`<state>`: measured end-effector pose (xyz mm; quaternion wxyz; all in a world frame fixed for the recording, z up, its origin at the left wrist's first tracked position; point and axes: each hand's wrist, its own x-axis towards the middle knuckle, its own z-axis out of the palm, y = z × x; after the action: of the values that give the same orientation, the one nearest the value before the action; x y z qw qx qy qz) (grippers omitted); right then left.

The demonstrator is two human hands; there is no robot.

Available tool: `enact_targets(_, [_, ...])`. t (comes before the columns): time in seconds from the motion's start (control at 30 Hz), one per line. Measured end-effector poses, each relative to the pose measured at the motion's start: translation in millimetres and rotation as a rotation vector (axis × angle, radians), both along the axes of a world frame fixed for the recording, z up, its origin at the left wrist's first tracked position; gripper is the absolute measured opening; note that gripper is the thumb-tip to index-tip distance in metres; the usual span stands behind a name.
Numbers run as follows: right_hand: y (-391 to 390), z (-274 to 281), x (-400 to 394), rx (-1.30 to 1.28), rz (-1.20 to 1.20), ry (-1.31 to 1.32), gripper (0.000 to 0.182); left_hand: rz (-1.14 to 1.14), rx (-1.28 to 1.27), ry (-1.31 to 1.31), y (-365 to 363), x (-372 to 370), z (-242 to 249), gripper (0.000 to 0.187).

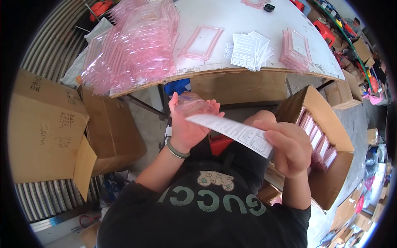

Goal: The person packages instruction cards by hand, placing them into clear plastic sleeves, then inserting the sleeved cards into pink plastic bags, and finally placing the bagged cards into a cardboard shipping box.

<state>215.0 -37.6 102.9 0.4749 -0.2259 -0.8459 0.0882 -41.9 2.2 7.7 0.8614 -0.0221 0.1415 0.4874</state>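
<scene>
- At the middle of my view, with twelve o'clock straight ahead, my left hand lies palm up, fingers loosely curled around a clear, pink-edged plastic pouch; the hold is soft, partly open, not clenched.
- Just right of centre, towards four o'clock, my right hand has thumb and fingers closed in a pinch on the near end of a flat white printed card. Its far tip slants up to my left hand, just beside the pouch; I cannot tell whether the two touch, but most of the card is plainly outside.
- At one o'clock, on the white table, a fan of loose white printed cards lies unpouched, so I judge that part unfinished.
- At eleven o'clock, a tall heap of glossy pink plastic pouches covers the table's corner, seemingly unfilled; a single flat pink-bordered pouch lies at twelve.
- Near two o'clock, a short stack of pink-edged packets shows a pale printed panel on top, which looks like finished work.
- At three o'clock, an open brown cardboard carton holds rows of pink-edged packets standing on edge, so I judge a good share done.
</scene>
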Motion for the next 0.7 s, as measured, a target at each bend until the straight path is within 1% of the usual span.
enact_targets(0.1, [-5.6, 2.8, -1.1, 0.098, -0.099, -0.138, 0.027, -0.018, -0.029, 0.01, 2.3, 0.1, -12.1, 0.087])
enact_targets(0.2, [-11.3, 7.2, -7.9, 0.161, -0.116, -0.202, 0.028, -0.025, 0.016, 0.002, 0.3, 1.8, -9.4, 0.088])
enact_targets(0.3, [-8.2, 4.5, -18.1, 0.195, -0.121, -0.163, 0.032, -0.025, 0.013, 0.075, -1.4, 3.7, -4.4, 0.086])
enact_targets(0.33, [-7.1, 2.0, -22.8, 0.208, -0.13, -0.151, 0.033, -0.037, 0.035, 0.061, -3.5, 6.3, -1.6, 0.086])
enact_targets(0.43, [-3.4, -15.4, -41.6, 0.181, -0.187, -0.29, 0.034, -0.048, 0.095, 0.036, -7.6, 14.4, 1.1, 0.084])
enact_targets(0.5, [1.7, -19.4, -54.1, 0.22, -0.273, -0.332, 0.033, -0.011, 0.122, 0.043, -9.3, 15.6, -5.8, 0.082])
enact_targets(0.53, [3.8, -22.4, -57.4, 0.241, -0.315, -0.354, 0.033, -0.017, 0.122, 0.0, -12.1, 15.6, -5.7, 0.082])
enact_targets(0.57, [2.0, -31.0, -59.0, 0.137, -0.277, -0.396, 0.032, -0.023, 0.12, -0.043, -16.9, 15.4, -6.0, 0.082])
enact_targets(0.6, [1.4, -29.9, -60.7, 0.151, -0.282, -0.465, 0.031, -0.032, 0.119, -0.085, -21.1, 15.2, -6.3, 0.082])
enact_targets(0.67, [-0.6, -26.7, -65.9, 0.176, -0.291, -0.604, 0.031, -0.033, 0.172, 0.176, -29.7, 22.3, -8.0, 0.079])
enact_targets(0.7, [-1.3, -29.8, -69.0, 0.179, -0.298, -0.619, 0.026, -0.035, 0.2, 0.306, -32.4, 25.1, -8.7, 0.077])
